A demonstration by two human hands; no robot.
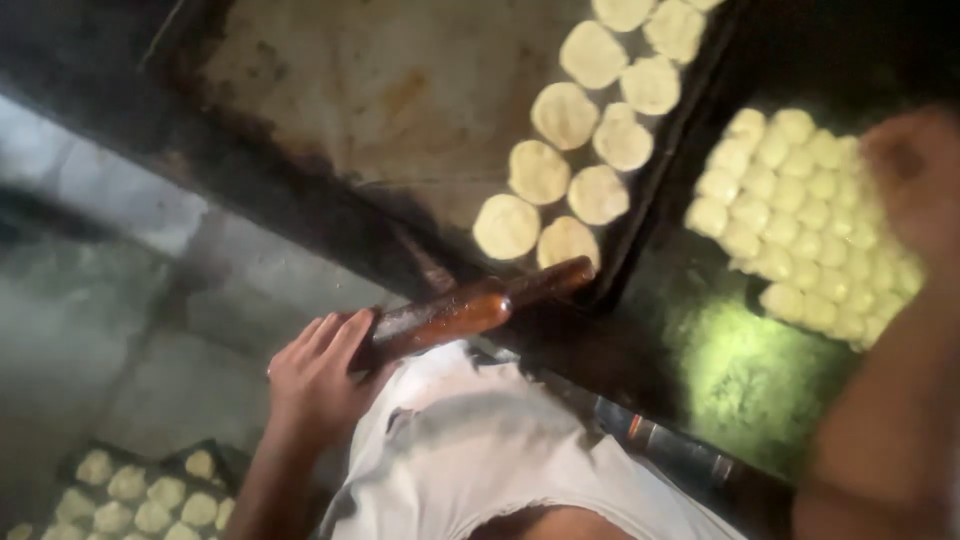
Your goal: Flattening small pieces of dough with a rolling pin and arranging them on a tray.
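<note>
My left hand (pixel 318 385), fingers clamped on the rolling pin (pixel 470 310), should keep it level beside the dough discs (pixel 565 115); right hand (pixel 915 180) blurred, fingers unclear.

Bakery or flatbread kitchen, dim and work-worn. Large dark metal griddle (pixel 380 90) with a stained, scorched surface, rows of flattened dough rounds (pixel 565 115) laid along its edge. Beside it a dense cluster of small dough balls (pixel 800 210) on a dark counter (pixel 740 380). Another tray of dough balls (pixel 140 495) lower down near a grey tiled floor (pixel 110 330). Wooden rolling pin (pixel 470 310) in use.
</note>
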